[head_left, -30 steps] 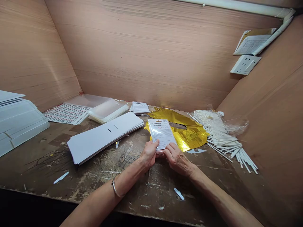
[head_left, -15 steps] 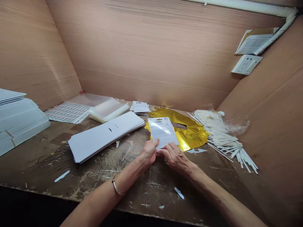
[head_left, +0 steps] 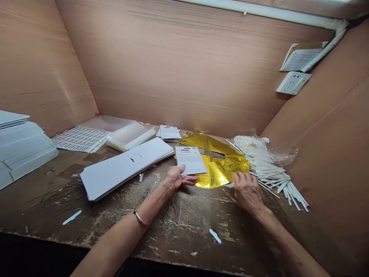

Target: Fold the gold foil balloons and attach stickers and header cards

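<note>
My left hand (head_left: pixel 175 179) pinches the near edge of a small white printed packet (head_left: pixel 190 159), held just above the worn bench. My right hand (head_left: pixel 246 189) has left the packet and lies on the bench to the right, fingers bent, its tips at the edge of the gold foil piece (head_left: pixel 221 169) beside the white sticks (head_left: pixel 271 169). I cannot make out anything in it.
A stack of long white cards (head_left: pixel 123 165) lies left of the packet. Behind it are clear bags (head_left: pixel 129 134), a printed label sheet (head_left: pixel 79 139) and more small packets (head_left: pixel 169 131). White folded boxes (head_left: pixel 20 146) sit far left. Wooden walls enclose the bench; a socket (head_left: pixel 292 82) hangs on the right wall.
My right hand let go of the packet and moved right to the gold foil's edge. My left hand keeps the packet and has shifted it slightly left.
</note>
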Demonstrator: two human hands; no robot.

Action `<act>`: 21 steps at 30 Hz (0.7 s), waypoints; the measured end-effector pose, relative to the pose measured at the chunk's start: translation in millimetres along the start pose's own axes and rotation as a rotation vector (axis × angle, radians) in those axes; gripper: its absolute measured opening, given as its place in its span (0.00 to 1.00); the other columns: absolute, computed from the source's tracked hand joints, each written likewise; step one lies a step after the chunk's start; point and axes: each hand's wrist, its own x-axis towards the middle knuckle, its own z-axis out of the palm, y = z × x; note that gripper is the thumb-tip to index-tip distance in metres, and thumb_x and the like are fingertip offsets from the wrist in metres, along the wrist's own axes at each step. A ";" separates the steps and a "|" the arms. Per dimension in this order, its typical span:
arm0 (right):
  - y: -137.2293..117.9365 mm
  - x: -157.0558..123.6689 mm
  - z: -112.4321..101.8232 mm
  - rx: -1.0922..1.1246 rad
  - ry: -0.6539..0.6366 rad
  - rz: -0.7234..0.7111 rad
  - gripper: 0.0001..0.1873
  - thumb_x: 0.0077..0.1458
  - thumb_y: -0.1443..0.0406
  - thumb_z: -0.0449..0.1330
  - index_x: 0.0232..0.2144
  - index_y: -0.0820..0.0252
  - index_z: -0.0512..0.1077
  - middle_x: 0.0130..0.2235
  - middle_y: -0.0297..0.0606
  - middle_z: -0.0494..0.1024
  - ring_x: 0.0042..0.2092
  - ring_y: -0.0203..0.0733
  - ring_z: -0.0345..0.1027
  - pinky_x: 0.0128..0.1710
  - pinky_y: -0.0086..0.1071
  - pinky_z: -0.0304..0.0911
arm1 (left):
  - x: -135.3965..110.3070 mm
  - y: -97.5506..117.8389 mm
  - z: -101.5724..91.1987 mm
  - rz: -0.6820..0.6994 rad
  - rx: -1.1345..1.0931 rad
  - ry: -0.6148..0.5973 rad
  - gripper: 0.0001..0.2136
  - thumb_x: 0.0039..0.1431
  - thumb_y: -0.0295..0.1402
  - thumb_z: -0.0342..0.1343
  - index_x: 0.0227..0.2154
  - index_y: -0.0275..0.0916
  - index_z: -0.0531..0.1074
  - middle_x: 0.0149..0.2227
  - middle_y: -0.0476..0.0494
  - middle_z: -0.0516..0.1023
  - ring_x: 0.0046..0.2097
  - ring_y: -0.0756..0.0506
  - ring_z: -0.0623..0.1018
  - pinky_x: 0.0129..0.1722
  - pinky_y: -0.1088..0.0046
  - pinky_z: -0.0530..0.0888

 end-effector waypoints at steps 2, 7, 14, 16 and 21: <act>7.8 5.5 15.6 -0.046 0.163 -0.138 0.16 0.52 0.68 0.52 0.45 0.62 0.67 0.47 0.50 0.68 0.48 0.50 0.59 0.44 0.41 0.54 | 0.8 -5.6 3.4 -0.012 0.066 0.016 0.16 0.60 0.30 0.41 0.50 0.26 0.56 0.31 0.30 0.75 0.26 0.39 0.77 0.27 0.57 0.74; -10.5 17.2 43.2 0.258 0.249 -0.433 0.11 0.55 0.68 0.51 0.40 0.56 0.69 0.43 0.42 0.71 0.44 0.41 0.62 0.42 0.36 0.57 | -7.1 -10.7 3.4 -0.057 0.271 0.005 0.15 0.61 0.32 0.40 0.46 0.26 0.58 0.26 0.35 0.75 0.25 0.43 0.76 0.26 0.63 0.74; -25.3 23.6 44.1 0.402 0.088 -0.407 0.09 0.56 0.68 0.50 0.30 0.60 0.69 0.31 0.38 0.75 0.35 0.38 0.64 0.37 0.33 0.55 | -40.9 -4.0 -6.4 0.681 1.301 0.276 0.21 0.49 0.49 0.52 0.33 0.33 0.68 0.32 0.38 0.73 0.37 0.42 0.73 0.36 0.66 0.69; -26.6 22.9 45.2 0.389 0.049 -0.383 0.09 0.56 0.68 0.50 0.28 0.60 0.69 0.29 0.38 0.74 0.34 0.38 0.64 0.37 0.33 0.54 | -43.1 -7.3 -11.9 0.908 1.542 0.048 0.20 0.43 0.47 0.58 0.33 0.35 0.69 0.38 0.40 0.72 0.43 0.42 0.69 0.43 0.67 0.66; -31.1 28.6 45.0 0.431 -0.065 -0.219 0.07 0.52 0.69 0.54 0.26 0.60 0.70 0.28 0.36 0.75 0.32 0.37 0.64 0.36 0.32 0.54 | -29.8 -14.2 -21.1 0.824 1.756 -0.160 0.07 0.52 0.33 0.53 0.25 0.36 0.71 0.34 0.43 0.72 0.39 0.47 0.69 0.41 0.72 0.64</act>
